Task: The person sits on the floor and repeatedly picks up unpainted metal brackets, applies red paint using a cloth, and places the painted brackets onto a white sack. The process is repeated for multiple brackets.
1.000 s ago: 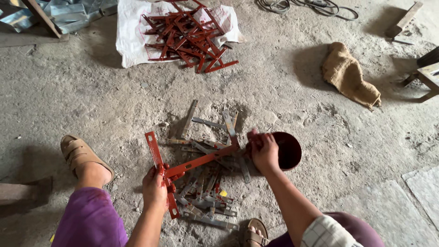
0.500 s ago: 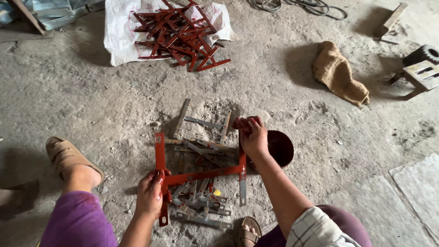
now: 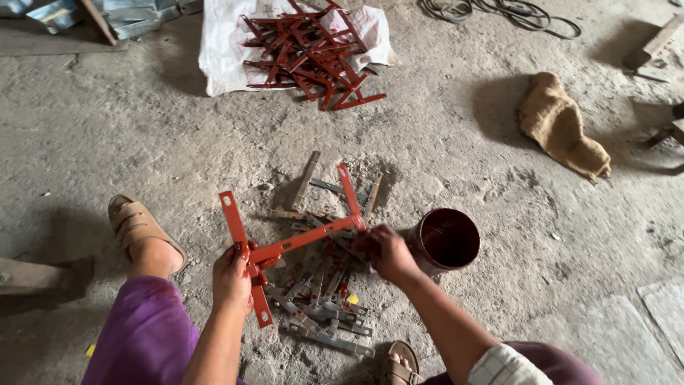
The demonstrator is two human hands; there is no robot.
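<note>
Metal strips [image 3: 320, 303] and tin [image 3: 445, 241] underhand

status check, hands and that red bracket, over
Left hand and right hand both grip the red bracket, held above the unpainted metal pile. Paint can beside right hand. Nothing blocking.

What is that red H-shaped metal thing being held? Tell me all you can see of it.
The red metal frame looks like flat steel strips painted red-orange: two short end bars joined by one long crossbar, forming a tilted H. It is held above a pile of grey metal strips on the concrete floor. The left hand grips one joint, the right hand the other.
</note>
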